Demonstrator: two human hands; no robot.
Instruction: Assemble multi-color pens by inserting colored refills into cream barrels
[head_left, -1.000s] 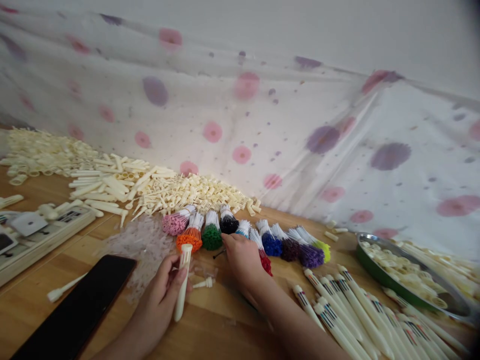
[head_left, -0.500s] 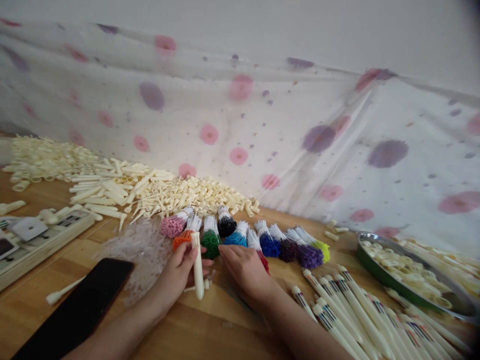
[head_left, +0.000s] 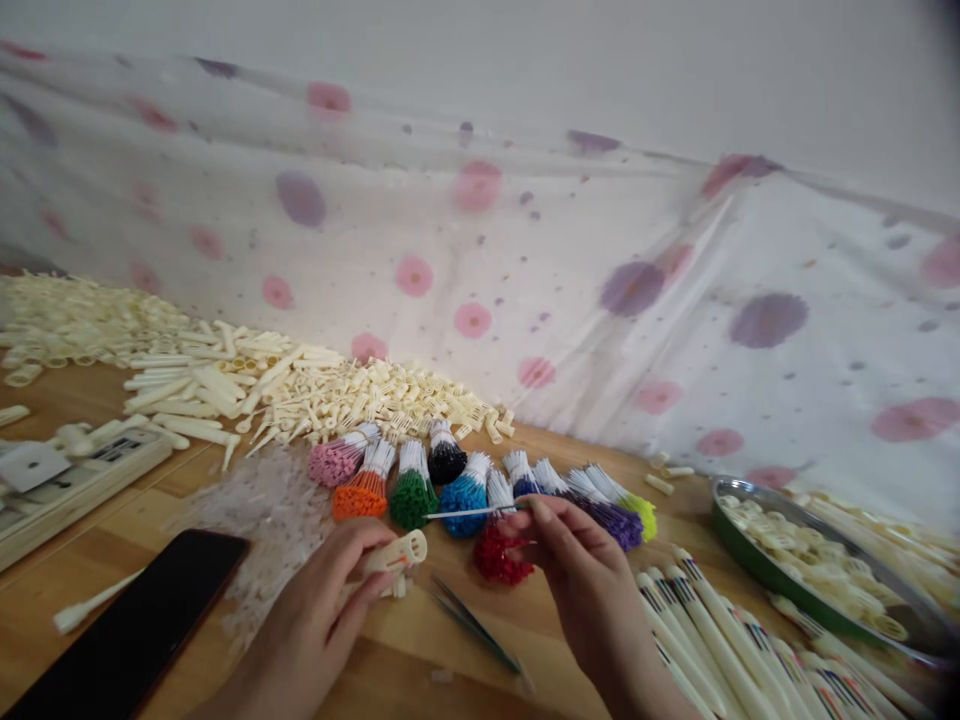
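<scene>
Cream pen barrel [head_left: 394, 553] is in the left hand [head_left: 319, 600], fingers and thumb wrapped round it with the slotted end poking out toward the right hand [head_left: 585, 565], which has a thin white refill [head_left: 465, 514] pinched at one end, other fingers kinda loose. Tweezers [head_left: 478, 625] are lying between the two hands, with the red refill bundle [head_left: 496, 557] right by the right hand's fingertips.

Left hand [head_left: 321, 592] and right hand [head_left: 581, 560] are bare
</scene>
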